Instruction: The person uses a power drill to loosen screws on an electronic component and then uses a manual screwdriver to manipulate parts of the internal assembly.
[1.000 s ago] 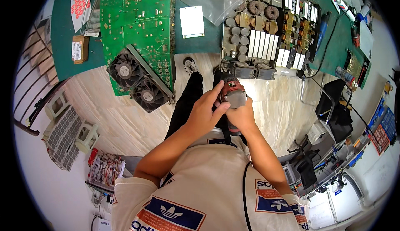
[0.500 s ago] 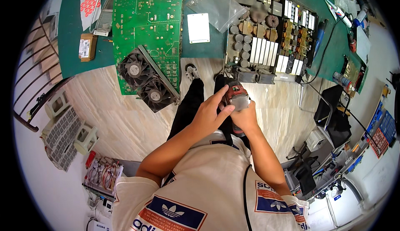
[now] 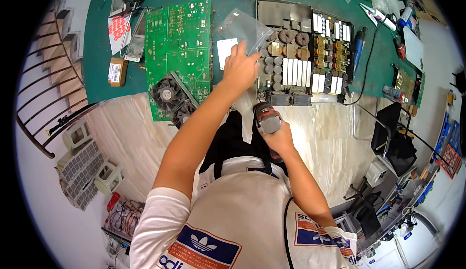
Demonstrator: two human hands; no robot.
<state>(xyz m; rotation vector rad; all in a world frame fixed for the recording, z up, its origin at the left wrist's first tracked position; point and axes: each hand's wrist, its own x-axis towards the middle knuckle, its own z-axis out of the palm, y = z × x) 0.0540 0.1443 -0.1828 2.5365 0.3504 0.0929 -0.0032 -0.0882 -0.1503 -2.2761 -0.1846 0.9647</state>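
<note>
My right hand (image 3: 281,137) is closed around the grip of a red-and-black cordless drill (image 3: 268,122), held in front of my body near the table's front edge. My left hand (image 3: 241,69) stretches forward over the table with its fingers apart. Its fingertips are by a white rectangular plate (image 3: 224,50) and a clear plastic bag (image 3: 242,25); I cannot tell whether they touch. To its right lies an opened power unit (image 3: 296,72) with capacitors and coils. On the left sits a large green circuit board (image 3: 179,41), with two black fans (image 3: 167,94) at its near end, partly behind my left forearm.
A small brown box (image 3: 117,71) and a sheet with red dots (image 3: 119,32) lie at the left. Rightward are a blue-handled tool (image 3: 359,50), a black cable (image 3: 371,58), a spray can (image 3: 393,93) and a black chair (image 3: 393,133). A metal railing (image 3: 46,84) curves at far left.
My left hand has left the drill and reached forward over the table toward the white plate and bag. The right hand still holds the drill. The view has shifted, showing more of the table's far side.
</note>
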